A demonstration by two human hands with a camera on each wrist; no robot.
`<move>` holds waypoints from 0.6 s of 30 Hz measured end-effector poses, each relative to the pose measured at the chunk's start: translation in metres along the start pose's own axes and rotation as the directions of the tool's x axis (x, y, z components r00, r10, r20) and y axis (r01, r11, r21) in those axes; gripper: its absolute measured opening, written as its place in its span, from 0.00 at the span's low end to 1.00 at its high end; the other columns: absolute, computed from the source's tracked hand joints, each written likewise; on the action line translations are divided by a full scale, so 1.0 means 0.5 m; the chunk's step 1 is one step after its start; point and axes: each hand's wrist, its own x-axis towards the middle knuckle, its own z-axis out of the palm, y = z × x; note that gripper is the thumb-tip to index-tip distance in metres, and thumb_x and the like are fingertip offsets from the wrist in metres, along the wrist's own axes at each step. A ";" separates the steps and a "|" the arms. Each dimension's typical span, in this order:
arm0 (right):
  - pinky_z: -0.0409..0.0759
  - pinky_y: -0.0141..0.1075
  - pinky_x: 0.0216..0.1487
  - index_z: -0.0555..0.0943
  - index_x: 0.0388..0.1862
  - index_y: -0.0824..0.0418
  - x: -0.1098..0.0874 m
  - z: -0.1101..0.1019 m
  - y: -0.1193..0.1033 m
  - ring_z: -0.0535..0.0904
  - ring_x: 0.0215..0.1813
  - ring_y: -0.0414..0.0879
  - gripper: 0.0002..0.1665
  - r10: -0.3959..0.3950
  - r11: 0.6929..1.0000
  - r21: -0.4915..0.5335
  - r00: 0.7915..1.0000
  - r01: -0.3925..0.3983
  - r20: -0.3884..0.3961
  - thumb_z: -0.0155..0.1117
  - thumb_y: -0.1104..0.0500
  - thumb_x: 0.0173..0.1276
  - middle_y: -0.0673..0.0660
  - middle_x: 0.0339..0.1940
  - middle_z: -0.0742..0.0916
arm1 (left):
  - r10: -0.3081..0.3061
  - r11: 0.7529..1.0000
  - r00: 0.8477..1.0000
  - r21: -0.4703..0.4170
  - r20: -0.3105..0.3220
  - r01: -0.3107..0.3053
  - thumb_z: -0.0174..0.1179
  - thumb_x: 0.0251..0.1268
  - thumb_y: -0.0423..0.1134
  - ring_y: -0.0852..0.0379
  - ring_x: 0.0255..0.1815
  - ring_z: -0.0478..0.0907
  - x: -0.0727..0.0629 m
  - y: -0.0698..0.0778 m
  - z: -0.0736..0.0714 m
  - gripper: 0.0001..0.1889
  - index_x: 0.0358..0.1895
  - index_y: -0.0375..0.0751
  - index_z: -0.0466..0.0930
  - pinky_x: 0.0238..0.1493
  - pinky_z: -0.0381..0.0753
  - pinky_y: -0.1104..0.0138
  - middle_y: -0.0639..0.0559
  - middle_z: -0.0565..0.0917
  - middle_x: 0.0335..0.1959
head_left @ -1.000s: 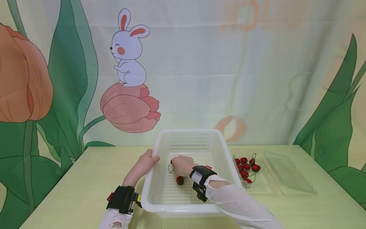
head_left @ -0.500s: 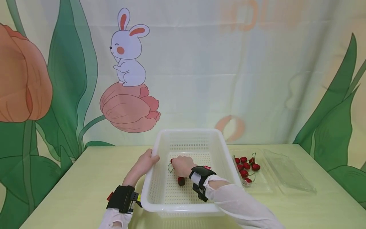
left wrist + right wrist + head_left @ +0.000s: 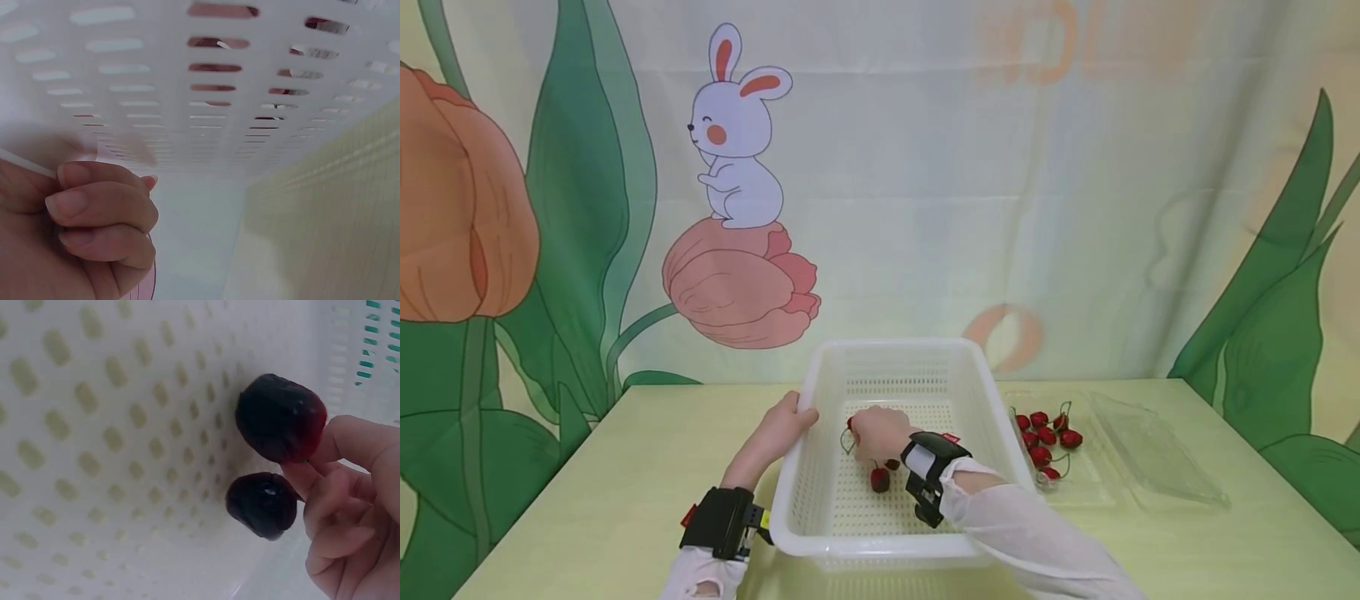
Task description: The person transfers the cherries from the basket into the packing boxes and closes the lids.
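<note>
My left hand (image 3: 781, 427) grips the left rim of a white slotted plastic basket (image 3: 904, 546); in the left wrist view its curled fingers (image 3: 109, 212) wrap that edge. Inside the basket my right hand (image 3: 882, 433) pinches with curled fingers, and two dark red cherries dangle just below it. One cherry (image 3: 281, 419) sits against the fingertips in the right wrist view, the other cherry (image 3: 262, 505) close beside it. Their stems are mostly hidden by the hand. Another red cherry (image 3: 850, 423), with a green stem, shows past the far-left side of the right hand.
Right of the basket, a clear plastic box (image 3: 1093, 487) holds several red cherries (image 3: 1047, 436), some with stems. Its transparent lid (image 3: 1157, 450) lies alongside. A curtain printed with a rabbit (image 3: 737, 150) and tulips hangs behind the pale table (image 3: 587, 517).
The dark cherry under my right hand has swung slightly right and nearer, and a second one has come into sight beside it. The left hand and basket stay put.
</note>
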 end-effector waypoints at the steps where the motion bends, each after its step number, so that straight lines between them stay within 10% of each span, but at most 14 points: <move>1: 0.54 0.31 0.13 0.63 0.08 0.54 0.000 -0.003 0.002 0.65 0.10 0.38 0.21 0.002 1.000 0.017 1.000 -0.002 -0.003 0.62 0.65 0.51 0.46 0.06 0.65 | -0.001 1.000 1.000 -0.002 0.002 0.001 0.46 0.61 0.34 0.43 0.37 0.75 0.001 -0.001 0.001 0.17 0.48 0.23 0.61 0.34 0.78 0.54 0.34 0.72 0.41; 18: 0.67 0.33 0.15 0.75 0.20 0.59 -0.019 -0.065 0.028 0.80 0.20 0.48 0.08 0.078 0.970 0.236 0.996 -0.067 -0.037 0.62 0.64 0.57 0.52 0.16 0.80 | -0.007 1.000 1.000 0.002 -0.001 0.007 0.45 0.60 0.34 0.43 0.37 0.76 0.003 -0.002 0.001 0.17 0.48 0.23 0.61 0.33 0.79 0.54 0.34 0.72 0.40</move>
